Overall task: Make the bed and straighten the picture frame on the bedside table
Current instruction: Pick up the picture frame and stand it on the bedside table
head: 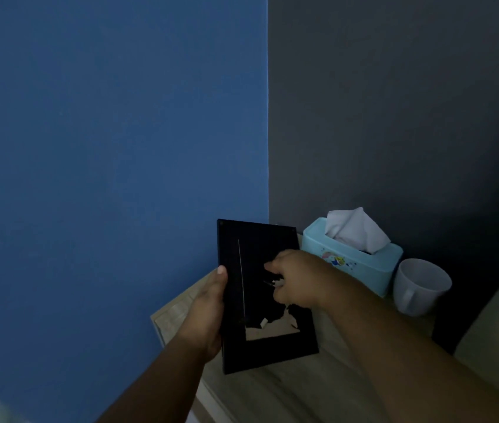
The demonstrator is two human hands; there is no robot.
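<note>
Forearms reach in: left hand [208, 303] clamped on the picture frame [260, 297] edge above the table [288, 389], right hand [295, 277] pinching something at its back; frame step underway, next likely standing it upright.

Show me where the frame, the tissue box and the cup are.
frame [275, 351]: head view, on its lower black border.
tissue box [361, 265]: head view, on its blue front side.
cup [419, 288]: head view, on its white outer wall.
</note>
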